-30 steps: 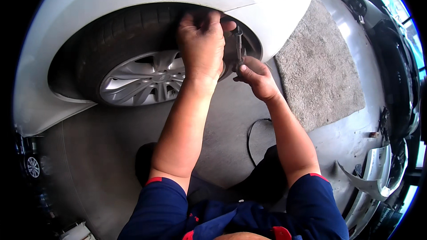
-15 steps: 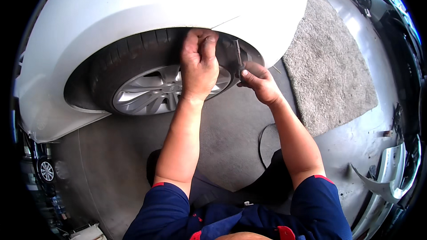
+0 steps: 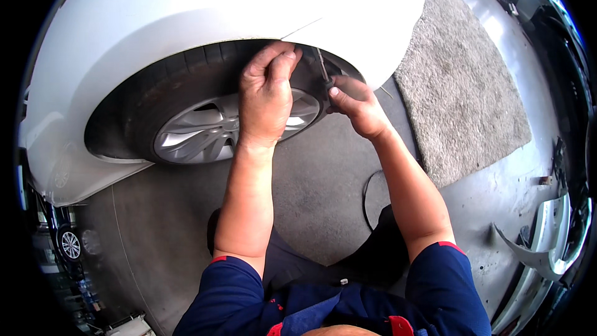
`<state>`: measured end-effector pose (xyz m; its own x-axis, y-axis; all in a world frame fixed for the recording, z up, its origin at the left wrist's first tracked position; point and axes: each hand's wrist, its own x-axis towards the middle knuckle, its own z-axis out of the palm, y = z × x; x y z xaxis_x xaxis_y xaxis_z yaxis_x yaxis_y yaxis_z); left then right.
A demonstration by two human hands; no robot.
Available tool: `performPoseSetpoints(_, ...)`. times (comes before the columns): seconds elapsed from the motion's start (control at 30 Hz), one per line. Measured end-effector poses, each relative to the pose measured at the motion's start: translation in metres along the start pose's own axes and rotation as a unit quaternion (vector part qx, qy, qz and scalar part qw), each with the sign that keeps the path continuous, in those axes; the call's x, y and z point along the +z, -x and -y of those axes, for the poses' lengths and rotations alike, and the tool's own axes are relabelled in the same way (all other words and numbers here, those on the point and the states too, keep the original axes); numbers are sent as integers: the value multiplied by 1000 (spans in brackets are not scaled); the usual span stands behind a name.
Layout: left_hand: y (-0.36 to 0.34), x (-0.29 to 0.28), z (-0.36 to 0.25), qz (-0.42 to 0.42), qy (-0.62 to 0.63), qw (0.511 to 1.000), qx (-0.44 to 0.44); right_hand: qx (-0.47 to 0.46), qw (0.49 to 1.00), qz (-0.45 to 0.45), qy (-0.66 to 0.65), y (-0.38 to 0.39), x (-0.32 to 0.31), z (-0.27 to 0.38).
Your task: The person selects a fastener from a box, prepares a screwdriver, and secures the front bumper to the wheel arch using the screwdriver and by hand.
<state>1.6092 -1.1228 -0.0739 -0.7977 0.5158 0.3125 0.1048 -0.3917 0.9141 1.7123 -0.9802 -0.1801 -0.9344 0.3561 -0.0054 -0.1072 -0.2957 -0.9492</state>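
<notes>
Tool point(image 3: 323, 67): we see it just right of the left hand, dark handle point(image 3: 329, 86) low, thin metal shaft point(image 3: 321, 59) pointing up to the arch lip point(image 3: 186, 48); its tip is out of sight, so we cannot say what it touches.
Right hand point(image 3: 357, 106): closed round the handle, thumb laid along it.
Left hand point(image 3: 267, 90): fingers curled up at the lip, below the seam point(image 3: 303, 28); we can't make out whether they pinch anything.
Tool's weight: light, we judge, and stiff along the shaft.
Tool's hold: we would keep to the handle; the bare shaft looks slimmer and probably slicker.
Lip: thin and likely springy; we would support it from beneath with fingertips, near the seam.
White paint: smooth, easily scratched, we expect, so the shaft is best kept off it.
Rim point(image 3: 211, 127): we can read no badge at its hub.
Shirt point(image 3: 224, 292): small red marks point(image 3: 277, 305) on the chest, too small for us to read.
</notes>
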Motion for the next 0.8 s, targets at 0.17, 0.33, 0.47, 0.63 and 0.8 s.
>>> performPoseSetpoints(0.17,0,-1,-6,22,49,998,-22,-8,1000,11,-6,-2,2,2)
performPoseSetpoints(0.33,1,6,-17,16,100,993,-58,-19,999,-10,-27,-5,0,0)
performPoseSetpoints(0.47,0,5,-25,47,121,989,-73,-25,999,-23,-26,-4,3,4)
performPoseSetpoints(0.63,-1,7,-27,47,109,990,-76,-32,999,-14,-18,-5,1,5)
performPoseSetpoints(0.8,1,7,-24,34,84,994,-60,-18,999,-26,-4,-5,6,6)
